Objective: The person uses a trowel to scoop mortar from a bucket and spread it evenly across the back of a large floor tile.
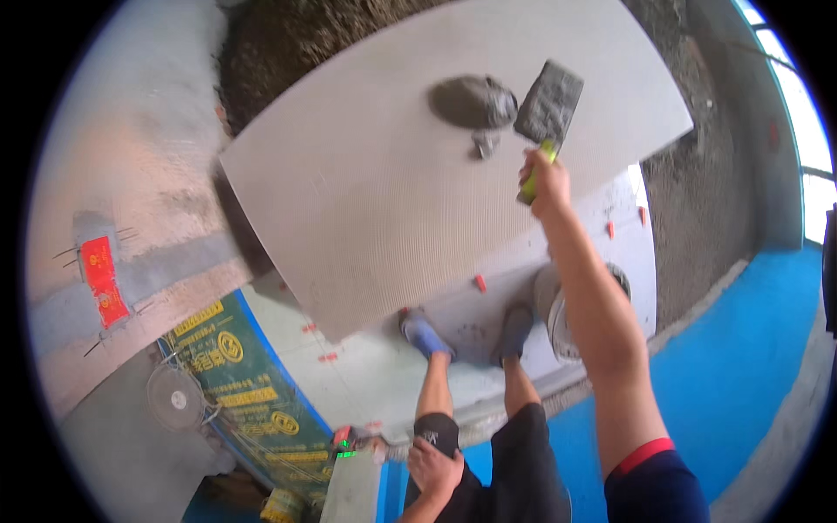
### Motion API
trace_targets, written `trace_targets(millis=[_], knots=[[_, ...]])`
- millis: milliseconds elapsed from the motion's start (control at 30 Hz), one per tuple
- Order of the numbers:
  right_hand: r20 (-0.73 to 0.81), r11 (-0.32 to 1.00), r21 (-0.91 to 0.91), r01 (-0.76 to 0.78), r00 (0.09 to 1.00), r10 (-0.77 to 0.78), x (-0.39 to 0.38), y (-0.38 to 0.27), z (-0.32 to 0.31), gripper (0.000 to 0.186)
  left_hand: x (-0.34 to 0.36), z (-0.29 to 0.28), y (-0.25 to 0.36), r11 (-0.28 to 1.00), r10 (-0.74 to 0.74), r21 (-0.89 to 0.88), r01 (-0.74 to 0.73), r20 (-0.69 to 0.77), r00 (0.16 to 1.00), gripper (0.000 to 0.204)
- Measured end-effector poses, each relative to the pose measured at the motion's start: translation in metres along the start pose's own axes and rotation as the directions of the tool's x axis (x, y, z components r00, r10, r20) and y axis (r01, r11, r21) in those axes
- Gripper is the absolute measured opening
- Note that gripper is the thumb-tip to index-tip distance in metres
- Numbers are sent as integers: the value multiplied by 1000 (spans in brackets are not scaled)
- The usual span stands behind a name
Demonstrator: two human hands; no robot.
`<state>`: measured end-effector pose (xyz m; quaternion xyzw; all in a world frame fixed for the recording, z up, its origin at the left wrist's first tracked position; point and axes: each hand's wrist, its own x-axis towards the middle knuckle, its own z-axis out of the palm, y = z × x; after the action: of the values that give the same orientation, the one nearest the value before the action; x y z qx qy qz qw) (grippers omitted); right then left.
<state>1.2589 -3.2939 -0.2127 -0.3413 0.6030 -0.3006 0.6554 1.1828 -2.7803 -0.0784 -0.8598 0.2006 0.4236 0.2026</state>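
Observation:
My right hand (542, 179) grips the green handle of a trowel (549, 96) whose flat blade is coated in grey mortar, held over a large pale slab (349, 174) with fine ridges. A mound of mortar (490, 103) and a smaller lump (486, 144) sit on the slab, left of the blade. My left hand (436, 466) rests on my left knee, fingers curled over the black fabric (433, 429). My feet stand on pale tiles (323, 383) with red leveling pieces (479, 283).
A bucket (558, 322) stands beside my right foot, partly behind my arm. Blue floor (715, 349) and a bright window (811, 131) lie to the right, rough mortar bed (279, 35) beyond the slab. A green protective sheet (244, 375) and round reel-like object (174, 397) are at lower left.

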Motion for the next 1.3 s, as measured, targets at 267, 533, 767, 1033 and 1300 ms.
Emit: trace_targets(millis=[267,533,767,1033,1300], knots=[[-116,969,-237,-71,992,44,-122,5,-244,14,-4,-4,20,998,-55,38,51,106,993,89],[-366,-92,-925,-368,930,-34,-220,96,-427,38,-11,-5,50,989,-119,99,108,109,987,97],[-324,162,-919,-359,923,207,-151,177,-408,33,-13,19,59,973,-135,196,122,54,989,96],[-260,786,-182,-590,800,541,-132,214,-383,20,-18,24,78,959,-113,267,96,51,992,93],[-170,608,-738,-293,953,252,-136,196,-420,33,-20,22,92,937,-105,338,88,32,994,92]])
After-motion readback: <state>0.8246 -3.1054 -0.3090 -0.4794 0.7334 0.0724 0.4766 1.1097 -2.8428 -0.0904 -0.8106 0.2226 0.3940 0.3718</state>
